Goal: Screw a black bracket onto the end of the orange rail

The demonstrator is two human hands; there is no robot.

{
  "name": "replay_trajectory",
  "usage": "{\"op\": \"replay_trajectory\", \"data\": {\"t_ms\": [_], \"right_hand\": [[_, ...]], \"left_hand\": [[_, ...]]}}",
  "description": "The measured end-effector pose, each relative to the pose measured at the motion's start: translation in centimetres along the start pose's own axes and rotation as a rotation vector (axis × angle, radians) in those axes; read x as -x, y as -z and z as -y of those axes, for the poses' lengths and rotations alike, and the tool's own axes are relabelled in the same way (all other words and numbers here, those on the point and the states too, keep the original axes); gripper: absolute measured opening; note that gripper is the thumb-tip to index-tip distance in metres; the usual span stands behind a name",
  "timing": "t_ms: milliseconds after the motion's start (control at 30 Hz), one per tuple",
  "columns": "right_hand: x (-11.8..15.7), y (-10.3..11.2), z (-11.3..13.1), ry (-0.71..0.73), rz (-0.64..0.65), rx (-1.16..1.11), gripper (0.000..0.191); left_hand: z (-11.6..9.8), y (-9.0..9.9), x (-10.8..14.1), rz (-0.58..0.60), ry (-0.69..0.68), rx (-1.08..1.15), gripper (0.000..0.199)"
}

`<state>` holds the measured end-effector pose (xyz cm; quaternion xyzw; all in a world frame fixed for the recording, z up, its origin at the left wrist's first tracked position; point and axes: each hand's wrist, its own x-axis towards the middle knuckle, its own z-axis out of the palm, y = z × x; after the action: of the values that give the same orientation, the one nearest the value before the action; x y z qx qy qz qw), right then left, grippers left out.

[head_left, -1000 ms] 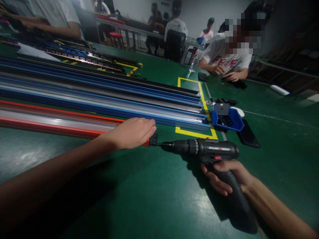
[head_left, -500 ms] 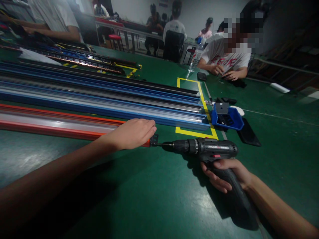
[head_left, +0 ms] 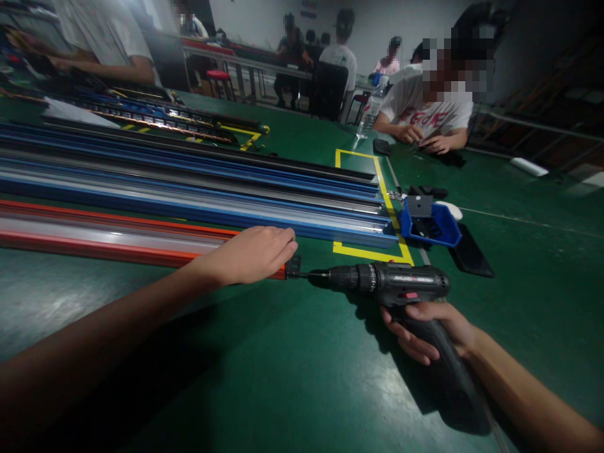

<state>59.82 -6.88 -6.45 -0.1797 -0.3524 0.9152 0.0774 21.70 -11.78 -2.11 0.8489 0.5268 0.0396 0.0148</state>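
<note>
Left hand [head_left: 257,255] is clamped over the long orange metal rail [head_left: 113,238] on the green table [head_left: 302,377]; right hand [head_left: 425,333] grips the black power drill [head_left: 413,283]. Its thin bit [head_left: 319,274] points at the small black end piece [head_left: 293,267], already on the rail. I can't tell if it's tight yet.

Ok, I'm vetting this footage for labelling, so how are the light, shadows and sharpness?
Head view: dim overall, with pale glare patches on the green tabletop and a streak on the orange rail; head view: dark shadows below the left forearm and drill; head view: drill lettering too soft to read surely, far right smeared.
</note>
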Motion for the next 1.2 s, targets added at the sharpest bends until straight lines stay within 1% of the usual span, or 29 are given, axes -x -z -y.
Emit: {"op": "replay_trajectory", "data": {"t_ms": [200,633,1067,1200], "right_hand": [[0.02,-0.08,-0.01,-0.001,0.014,0.009,0.031],[-0.04,0.08,-0.12,0.016,0.036,0.000,0.032],[0.05,-0.24,0.13,-0.014,-0.007,0.023,0.032],[-0.05,-0.41,0.24,-0.009,-0.010,0.028,0.031]], "left_hand": [[-0.08,0.14,0.05,-0.003,0.001,0.009,0.040],[0.30,-0.27,0.08,-0.019,-0.022,0.007,0.040],[0.20,-0.13,0.03,-0.001,-0.041,-0.002,0.041],[0.28,-0.14,0.15,-0.013,-0.024,-0.005,0.039]]}}
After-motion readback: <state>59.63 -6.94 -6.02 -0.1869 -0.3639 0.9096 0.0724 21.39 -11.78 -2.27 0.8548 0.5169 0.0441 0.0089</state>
